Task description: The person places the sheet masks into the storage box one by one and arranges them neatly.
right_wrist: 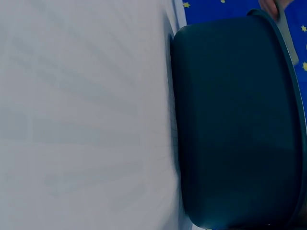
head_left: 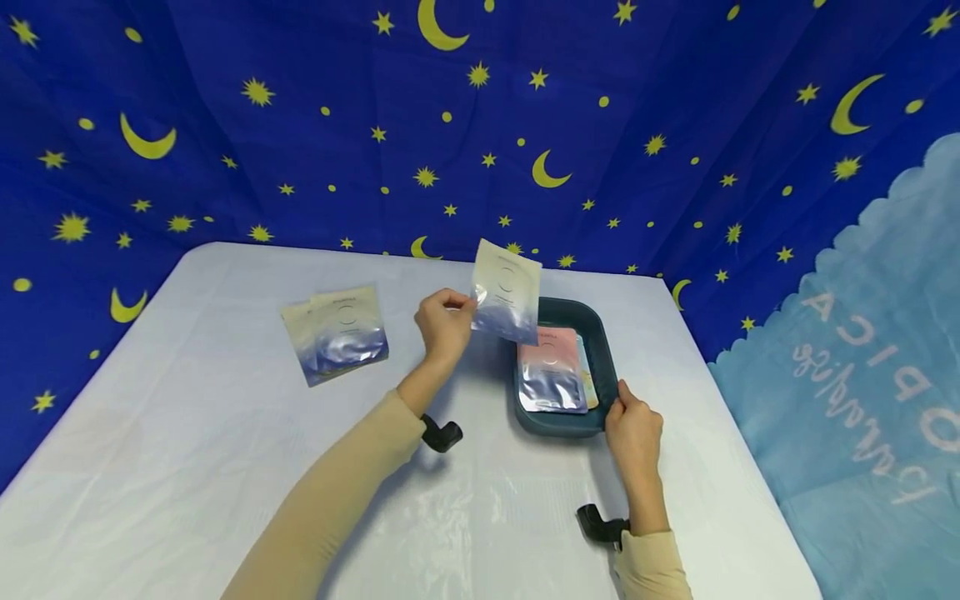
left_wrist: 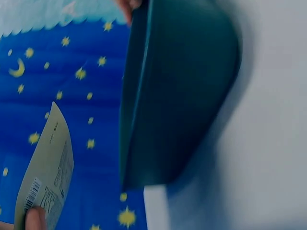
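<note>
Between thumb and fingers my left hand pinches a cream-and-blue sheet mask packet by its left edge. The packet is raised, its lower right corner overlapping the rim of a dark teal bin in the head view. In the left wrist view the packet's printed back with a barcode shows beside the thumb. My right hand grips the bin's right wall near the front corner. Inside the bin lies a pink-and-silver packet, partly covering a pale yellow-and-blue one.
Left of the bin, several cream-and-blue packets lie in an overlapping pile on the white-covered table. A blue curtain with moons and stars hangs behind the table's far edge, and a light blue cloth hangs on the right.
</note>
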Motion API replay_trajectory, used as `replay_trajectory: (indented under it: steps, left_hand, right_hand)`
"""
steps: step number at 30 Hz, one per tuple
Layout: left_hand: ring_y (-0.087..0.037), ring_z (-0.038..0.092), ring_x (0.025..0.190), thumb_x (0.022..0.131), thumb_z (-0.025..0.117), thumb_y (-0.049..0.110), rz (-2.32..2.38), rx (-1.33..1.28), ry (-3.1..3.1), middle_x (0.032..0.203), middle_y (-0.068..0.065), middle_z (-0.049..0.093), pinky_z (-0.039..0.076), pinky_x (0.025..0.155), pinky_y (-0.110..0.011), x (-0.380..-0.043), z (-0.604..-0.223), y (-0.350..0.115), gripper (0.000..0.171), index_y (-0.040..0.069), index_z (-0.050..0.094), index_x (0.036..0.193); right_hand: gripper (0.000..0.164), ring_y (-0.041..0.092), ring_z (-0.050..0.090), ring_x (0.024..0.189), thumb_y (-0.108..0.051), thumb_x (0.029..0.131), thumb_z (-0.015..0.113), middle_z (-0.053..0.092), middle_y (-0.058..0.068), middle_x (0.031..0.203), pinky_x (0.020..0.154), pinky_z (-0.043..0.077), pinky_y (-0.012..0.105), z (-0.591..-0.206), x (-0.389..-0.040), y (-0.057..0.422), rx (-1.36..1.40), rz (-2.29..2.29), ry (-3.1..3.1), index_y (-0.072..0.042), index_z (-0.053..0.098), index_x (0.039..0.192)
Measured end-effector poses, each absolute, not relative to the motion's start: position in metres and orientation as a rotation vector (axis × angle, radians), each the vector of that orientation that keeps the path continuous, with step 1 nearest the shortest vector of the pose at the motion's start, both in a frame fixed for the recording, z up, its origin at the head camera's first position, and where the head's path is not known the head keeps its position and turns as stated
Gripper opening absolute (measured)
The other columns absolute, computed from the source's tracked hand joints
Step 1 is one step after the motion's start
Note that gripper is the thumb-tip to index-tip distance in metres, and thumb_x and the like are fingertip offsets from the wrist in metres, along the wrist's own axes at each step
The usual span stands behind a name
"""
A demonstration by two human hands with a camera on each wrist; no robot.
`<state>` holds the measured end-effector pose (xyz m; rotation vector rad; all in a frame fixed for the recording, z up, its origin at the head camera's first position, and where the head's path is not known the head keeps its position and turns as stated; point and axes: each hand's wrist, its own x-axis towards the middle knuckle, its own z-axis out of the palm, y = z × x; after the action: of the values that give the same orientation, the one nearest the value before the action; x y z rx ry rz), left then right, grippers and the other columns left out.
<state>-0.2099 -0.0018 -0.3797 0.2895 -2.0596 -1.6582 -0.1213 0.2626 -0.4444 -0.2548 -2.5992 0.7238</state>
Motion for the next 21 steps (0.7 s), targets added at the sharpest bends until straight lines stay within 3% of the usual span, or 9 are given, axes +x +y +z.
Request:
replay_trajectory:
  steps: [8, 14, 18, 21]
  left_hand:
    - [-0.025, 0.065, 0.054, 0.083, 0.071, -0.001, -1.741, 0.190, -2.178, 0.072, -0.015, 0.071, 0.053, 0.059, -0.032, -0.197, -0.399, 0.048, 0.010, 0.000, 0.069, 0.073]
    - [-0.027, 0.064, 0.060, 0.085, 0.068, -0.002, -1.694, 0.089, -2.267, 0.072, -0.015, 0.070, 0.052, 0.071, -0.038, -0.190, -0.408, 0.067, 0.011, -0.001, 0.070, 0.074]
    - [-0.029, 0.065, 0.069, 0.084, 0.069, -0.001, -1.607, 0.006, -2.321, 0.074, -0.014, 0.070, 0.053, 0.068, -0.037, -0.188, -0.410, 0.075, 0.010, -0.002, 0.070, 0.074]
    - [-0.027, 0.064, 0.067, 0.086, 0.070, 0.003, -1.546, -0.099, -2.397, 0.067, -0.012, 0.067, 0.050, 0.065, -0.034, -0.184, -0.410, 0.077, 0.017, -0.003, 0.069, 0.070]
  right_hand:
    - [0.036, 0.049, 0.067, 0.088, -0.001, 0.090, 0.048, 0.063, 0.028, 0.116, 0.073, 0.051, 0.060, -0.445, -0.120, 0.262, -0.268, 0.731, -2.600, 0.007, 0.063, 0.123]
    - [0.036, 0.044, 0.065, 0.073, 0.000, 0.089, 0.048, 0.065, 0.029, 0.113, 0.067, 0.051, 0.059, -0.447, -0.120, 0.262, -0.235, 0.718, -2.577, 0.007, 0.064, 0.122]
    - [0.037, 0.040, 0.061, 0.066, 0.001, 0.089, 0.048, 0.065, 0.030, 0.112, 0.064, 0.050, 0.058, -0.446, -0.121, 0.263, -0.224, 0.712, -2.568, 0.008, 0.064, 0.121]
    - [0.037, 0.035, 0.054, 0.058, 0.002, 0.088, 0.048, 0.064, 0.030, 0.113, 0.058, 0.049, 0.053, -0.445, -0.121, 0.263, -0.224, 0.730, -2.574, 0.008, 0.064, 0.121]
